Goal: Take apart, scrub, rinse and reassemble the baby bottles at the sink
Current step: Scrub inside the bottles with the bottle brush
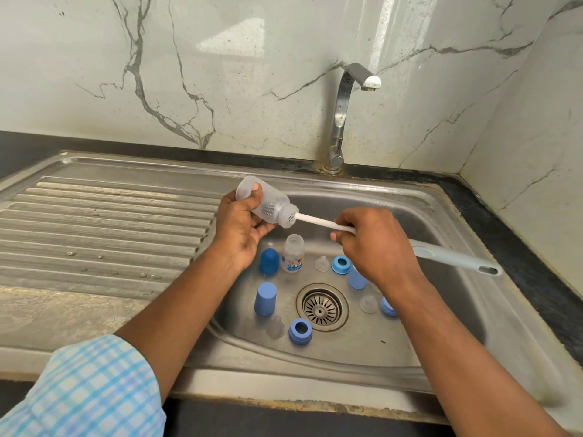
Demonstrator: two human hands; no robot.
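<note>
Clear plastic baby bottle (262, 201), one: tilted over the stainless sink (441, 310), neck to the right, left hand (239, 228) wrapped round its body. Bottle brush (315, 219), one: bristles inside that bottle, stem gripped by right hand (375, 244). Second bottle (293, 253): upright on the basin floor among loose blue caps (265, 298), collars (300, 331) and teats (275, 327) around the drain (321, 307). Tap (342, 121): no water visible. Step judged: scrubbing. Next: withdraw the brush, rinse under the tap.
</note>
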